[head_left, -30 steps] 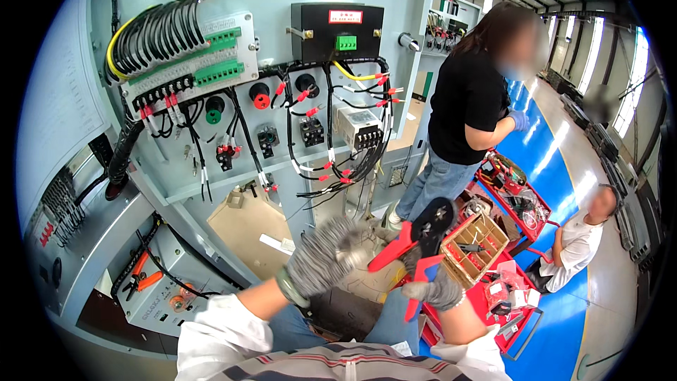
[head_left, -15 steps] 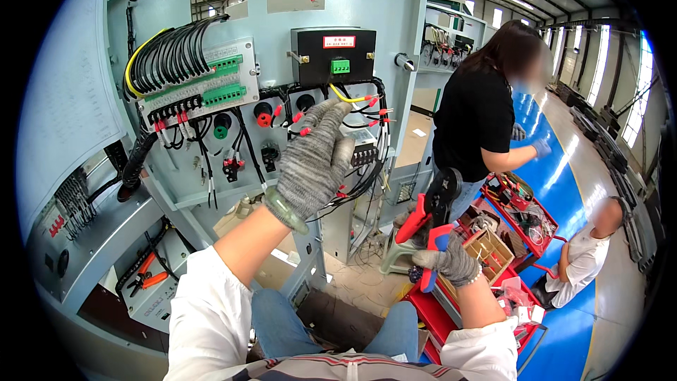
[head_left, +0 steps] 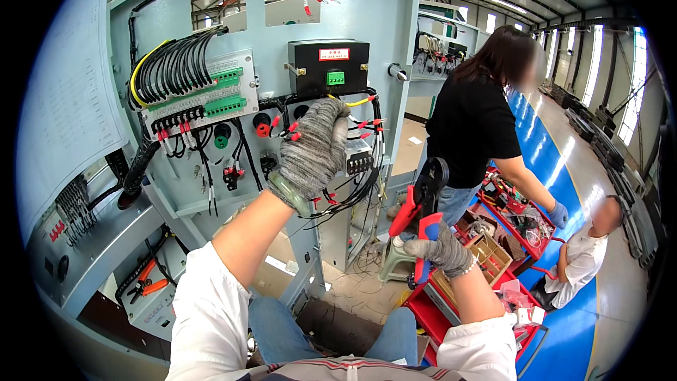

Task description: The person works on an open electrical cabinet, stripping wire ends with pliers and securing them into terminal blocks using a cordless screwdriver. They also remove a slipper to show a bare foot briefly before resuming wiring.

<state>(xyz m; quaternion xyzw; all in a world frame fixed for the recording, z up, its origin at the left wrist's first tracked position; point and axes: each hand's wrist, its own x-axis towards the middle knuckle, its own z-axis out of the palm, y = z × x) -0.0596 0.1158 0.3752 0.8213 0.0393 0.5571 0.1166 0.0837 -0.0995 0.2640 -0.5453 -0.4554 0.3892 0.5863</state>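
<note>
My left hand [head_left: 314, 148], in a grey knit glove, is closed at the yellow wire [head_left: 360, 102] below the black box [head_left: 330, 69] on the panel. The wire's red-sleeved end sticks out to the right of my fingers; the fingertips are partly hidden. My right hand [head_left: 446, 252], gloved too, is wrapped around the crimping pliers [head_left: 427, 196]. These have a black head pointing up and red and blue handles spread apart. Several black wires with red terminals [head_left: 370, 124] hang beside my left hand.
A terminal board [head_left: 226, 81] with bundled black wires is fixed on the panel's left. Orange-handled pliers [head_left: 147, 282] lie low at left. Red tool carts [head_left: 430, 310] stand at right. A co-worker in black [head_left: 476, 109] reaches over one; another person [head_left: 589, 257] sits beyond.
My left fingers have curled in over the yellow wire. The pliers in my right hand have shifted slightly, head higher. The co-worker's arm has reached down toward the cart.
</note>
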